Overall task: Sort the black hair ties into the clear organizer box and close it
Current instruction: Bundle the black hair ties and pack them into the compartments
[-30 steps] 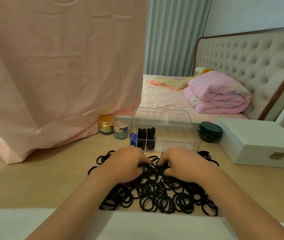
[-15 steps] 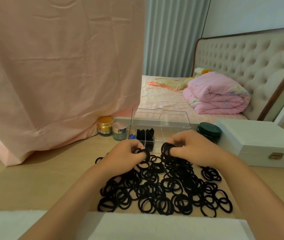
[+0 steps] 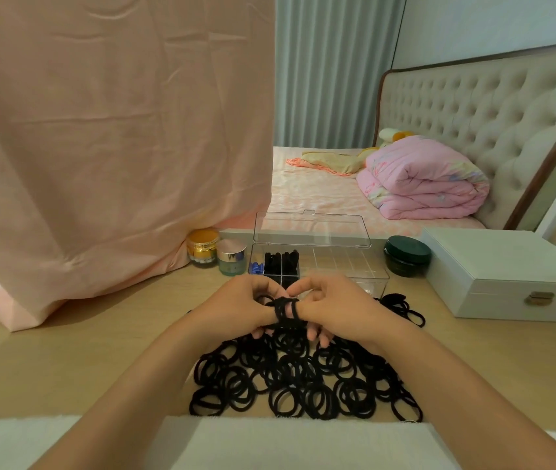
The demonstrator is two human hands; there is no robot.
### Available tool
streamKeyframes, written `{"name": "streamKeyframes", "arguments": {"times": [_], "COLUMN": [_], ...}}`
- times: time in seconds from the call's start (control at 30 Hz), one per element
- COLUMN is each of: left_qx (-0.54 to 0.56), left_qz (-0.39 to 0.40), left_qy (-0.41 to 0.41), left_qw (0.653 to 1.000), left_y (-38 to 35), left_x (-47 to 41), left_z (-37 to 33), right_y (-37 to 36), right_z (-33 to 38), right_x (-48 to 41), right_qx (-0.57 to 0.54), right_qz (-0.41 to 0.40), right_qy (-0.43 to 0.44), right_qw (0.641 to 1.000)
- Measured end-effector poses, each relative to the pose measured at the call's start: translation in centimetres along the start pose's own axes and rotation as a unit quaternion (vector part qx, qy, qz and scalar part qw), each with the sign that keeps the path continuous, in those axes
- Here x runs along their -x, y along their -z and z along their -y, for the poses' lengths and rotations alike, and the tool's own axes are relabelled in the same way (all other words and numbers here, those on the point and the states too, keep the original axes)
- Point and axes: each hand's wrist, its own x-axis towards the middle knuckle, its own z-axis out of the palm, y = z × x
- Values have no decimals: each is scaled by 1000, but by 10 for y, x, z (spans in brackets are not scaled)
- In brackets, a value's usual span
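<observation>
Well, from my remote seat the tight spots are easy to read. The clear organizer box (image 3: pixel 337 262) sits at the table's (image 3: pixel 66 351) far edge, its lid (image 3: pixel 310 228) standing open behind it. Its front wall is just beyond the knuckles of both hands.

The left hand (image 3: pixel 236 307) has its fingers curled round a bundle of black ties (image 3: pixel 283 312), held above the table between the two hands. The right hand (image 3: pixel 334 307) is curled too and meets the same bundle from the other side. I cannot tell which fingers the loops pass over.

Under the hands, the loose pile of hair ties (image 3: pixel 303 378) spreads toward me until it touches the white cloth (image 3: pixel 270 442) along the near edge. A small cluster trails off to the right, near the box's front corner.

The widest bare wood is on the left, between the pile and the hanging pink sheet (image 3: pixel 117 147). On the right only a narrower strip separates the pile from the white case (image 3: pixel 507 276).

By count there are one box and one case. There are three jars: a gold jar (image 3: pixel 202 247) and a pink-lidded jar (image 3: pixel 232 256) left of the box, and a dark green jar (image 3: pixel 407 256) right of it. Two compartments (image 3: pixel 281 261) near the box's left end already hold black ties, and the one beside them holds blue pieces (image 3: pixel 256 267). The loose ties overlap too much for me to count.
</observation>
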Motion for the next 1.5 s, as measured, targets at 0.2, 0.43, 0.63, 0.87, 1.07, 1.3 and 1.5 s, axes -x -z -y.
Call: {"name": "streamKeyframes", "arguments": {"times": [0.2, 0.43, 0.63, 0.87, 1.07, 1.3, 1.5], "left_qx": [92, 159, -3, 170, 226, 69, 15], "left_qz": [93, 37, -72, -1, 81, -55, -94], "left_qy": [5, 29, 24, 79, 58, 44, 58], "left_qw": [991, 986, 997, 982, 969, 995, 994], "left_y": [8, 7, 5, 1, 5, 3, 7], "left_x": [4, -1, -5, -3, 0, -5, -9], "left_z": [-2, 1, 6, -3, -4, 3, 7], "right_y": [0, -1, 11, 4, -5, 4, 33], "right_z": [-1, 2, 8, 13, 9, 12, 17], "right_x": [1, 1, 3, 5, 2, 3, 15], "right_qx": [7, -22, -29, -135, -112, -101, 99], "right_qz": [-43, -57, -51, 2, -105, -118, 59], "right_qy": [-19, -41, -16, 11, -3, -19, 11], "right_qw": [999, 997, 998, 991, 988, 988, 993]}}
